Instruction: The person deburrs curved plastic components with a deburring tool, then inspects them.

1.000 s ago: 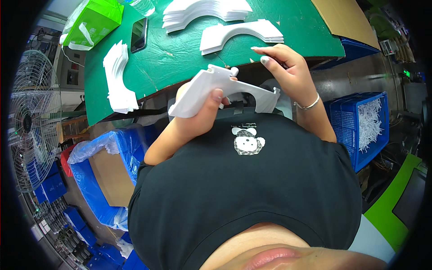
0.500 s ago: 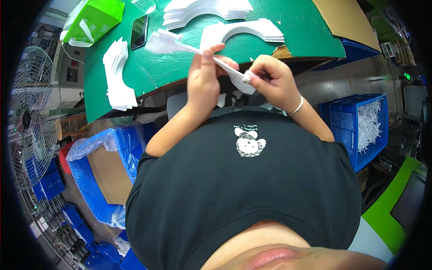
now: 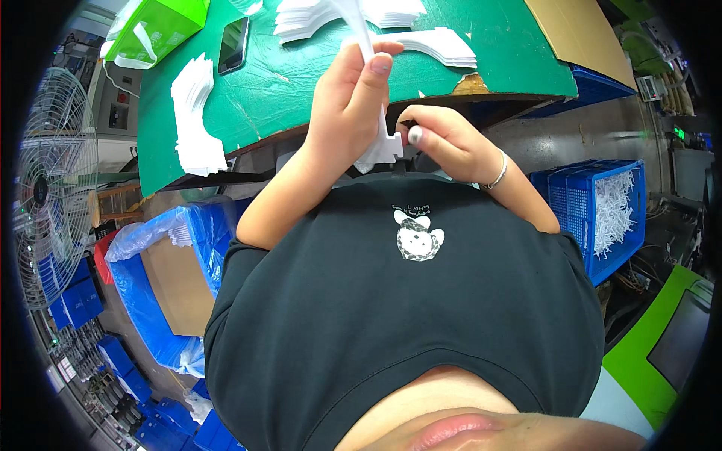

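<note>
My left hand (image 3: 352, 98) is closed around a thin white curved paper piece (image 3: 392, 147), held edge-on above the table's near edge. One end of the piece rises past my fingers, and the notched lower end hangs below them. Beside that notched end is my right hand (image 3: 451, 146), its fingers curled in and its thumb against them. Anything between those fingertips is too small to make out. Beyond my hands lie a curved white paper stack (image 3: 444, 46) and a thicker one (image 3: 304, 19) behind it. Another curved stack (image 3: 194, 113) rests at the table's left.
On the green table (image 3: 278, 101) are a phone (image 3: 233, 45) and a green bag (image 3: 162, 30). A lined blue bin (image 3: 150, 293) stands left, below a large fan (image 3: 56, 188). At right is a blue crate (image 3: 560, 199) holding white paper scraps (image 3: 613, 214).
The paper piece has swung from slanting left to nearly upright. My left hand has turned with it and now covers its middle. My right fingertips have come away from its end.
</note>
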### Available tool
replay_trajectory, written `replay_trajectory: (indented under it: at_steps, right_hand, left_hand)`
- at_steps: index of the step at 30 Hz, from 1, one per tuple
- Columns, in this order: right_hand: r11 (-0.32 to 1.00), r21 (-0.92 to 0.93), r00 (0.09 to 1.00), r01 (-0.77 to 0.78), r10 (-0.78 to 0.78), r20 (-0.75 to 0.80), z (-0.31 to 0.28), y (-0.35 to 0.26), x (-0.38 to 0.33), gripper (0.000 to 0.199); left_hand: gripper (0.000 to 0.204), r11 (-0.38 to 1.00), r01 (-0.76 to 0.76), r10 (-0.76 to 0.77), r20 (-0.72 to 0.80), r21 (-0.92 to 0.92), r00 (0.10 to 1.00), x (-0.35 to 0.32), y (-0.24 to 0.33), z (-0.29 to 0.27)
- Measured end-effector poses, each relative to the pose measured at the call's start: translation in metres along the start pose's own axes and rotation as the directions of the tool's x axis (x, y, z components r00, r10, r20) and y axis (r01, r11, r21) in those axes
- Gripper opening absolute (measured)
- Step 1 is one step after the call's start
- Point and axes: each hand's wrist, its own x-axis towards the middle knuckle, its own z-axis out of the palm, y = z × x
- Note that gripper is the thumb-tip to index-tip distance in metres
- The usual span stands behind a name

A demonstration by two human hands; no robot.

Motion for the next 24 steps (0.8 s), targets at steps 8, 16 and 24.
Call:
replay_trajectory:
  at_steps: [8,16,24]
  right_hand:
    - [0.981,-0.159,0.985,0.112,-0.088,0.149,0.003,0.0,0.003,0.032]
    - [0.991,-0.122,0.955,0.049,-0.01,0.296,0.003,-0.005,0.002,0.032]
    - [0.983,0.173,0.889,-0.068,-0.019,0.458,0.009,0.012,-0.001,0.026]
  left_hand:
    - [0.043,0.994,-0.039,0.027,0.119,0.098,0.993,0.003,0.001,0.0]
    - [0.04,0.999,-0.017,-0.001,0.323,0.052,0.946,0.001,0.009,0.002]
    - [0.036,0.988,-0.056,-0.027,0.517,0.145,0.856,0.004,0.01,0.005]
